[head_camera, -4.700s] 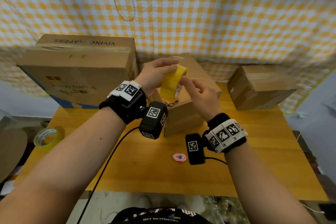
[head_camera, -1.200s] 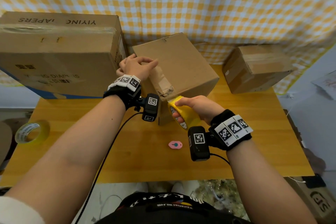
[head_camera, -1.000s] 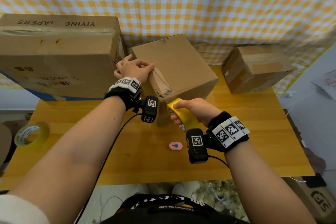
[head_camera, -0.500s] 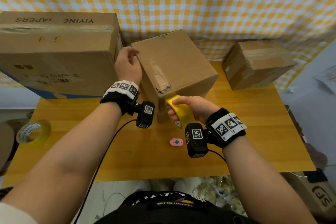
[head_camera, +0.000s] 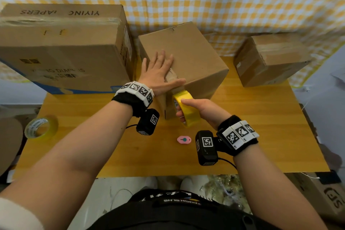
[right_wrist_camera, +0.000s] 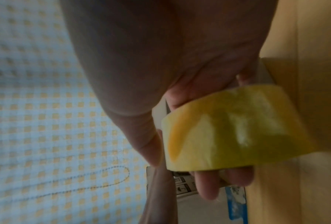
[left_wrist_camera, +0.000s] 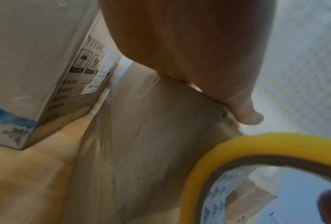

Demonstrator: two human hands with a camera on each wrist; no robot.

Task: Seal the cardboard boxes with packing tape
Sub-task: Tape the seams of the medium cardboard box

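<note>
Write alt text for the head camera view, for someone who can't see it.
A person's left hand presses flat on a strip of tape on the middle cardboard box, while the right hand grips a yellow tape roll at the box's near edge. Two more boxes, a second tape roll and a small pink object sit on the wooden table.

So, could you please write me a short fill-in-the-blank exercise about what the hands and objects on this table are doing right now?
1. The left hand lies flat on top of the middle ____.
2. The right hand grips a roll of tape whose colour is ____.
3. The small pink cutter lies on the ____.
4. A second tape roll lies near the table's ____ edge.

Missing words: box; yellow; table; left
</note>
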